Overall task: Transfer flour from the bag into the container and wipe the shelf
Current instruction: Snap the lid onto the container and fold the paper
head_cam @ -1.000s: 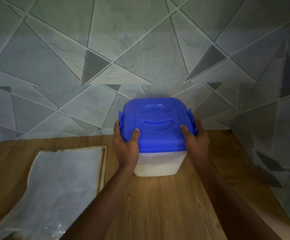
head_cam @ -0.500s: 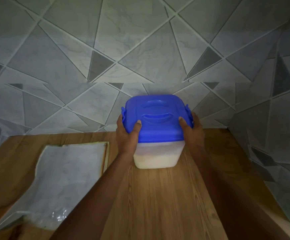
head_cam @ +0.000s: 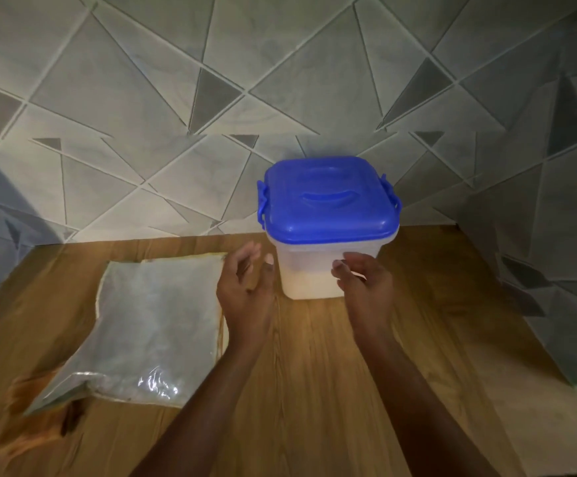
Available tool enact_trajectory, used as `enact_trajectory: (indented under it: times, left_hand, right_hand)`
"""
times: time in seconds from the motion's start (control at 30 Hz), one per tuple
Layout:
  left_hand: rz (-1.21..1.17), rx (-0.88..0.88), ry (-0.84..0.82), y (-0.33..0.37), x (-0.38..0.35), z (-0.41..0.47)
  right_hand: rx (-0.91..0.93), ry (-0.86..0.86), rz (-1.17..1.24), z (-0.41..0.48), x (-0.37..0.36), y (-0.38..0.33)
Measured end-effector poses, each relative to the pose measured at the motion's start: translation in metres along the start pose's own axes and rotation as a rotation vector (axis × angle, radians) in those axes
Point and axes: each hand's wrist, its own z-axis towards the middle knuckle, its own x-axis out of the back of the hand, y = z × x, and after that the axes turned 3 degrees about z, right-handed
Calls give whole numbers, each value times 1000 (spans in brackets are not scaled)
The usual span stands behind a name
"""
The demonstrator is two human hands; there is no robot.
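Grey triangular tiles [head_cam: 149, 98] wall in the back and right of a wood-grain shelf [head_cam: 331, 380], lit from the wearer's side; on that shelf lie the 2 things of the task. A flattened clear plastic bag [head_cam: 149, 325] sprawls left of centre, its long axis running from the near-left corner up toward the back wall, apparently all but emptied; to its right, near the back wall, stands the container [head_cam: 311, 273], upright, translucent, white flour visible through its lower wall, capped by a blue lid [head_cam: 328, 197] whose side clips appear down. Both hands hover just in front of the container without touching it; the left hand [head_cam: 245, 294] is open and empty, fingers loosely spread, its edge over the bag's right border; the right hand [head_cam: 366, 290] is likewise open and empty, fingers half curled toward the container's near wall. Judged from the filled, lidded container, the transfer looks done and wiping remains; no cloth is in view. The bag lies directly left of and below the left hand, clearly the nearer of the 2, so clearing it from the shelf would likely fall to that hand, reaching leftward along the bag's top edge.
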Motion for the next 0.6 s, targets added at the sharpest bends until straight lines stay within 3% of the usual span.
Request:
enact_trajectory:
  times: [0.13,0.6]
  left_hand:
    - [22,-12,21,8,21,-22]
    - [140,-44,130,3,101,-81]
  right_hand:
    - [87,-117,36,-24,-9,-5]
    - [127,-405,70,-93,-21,-3]
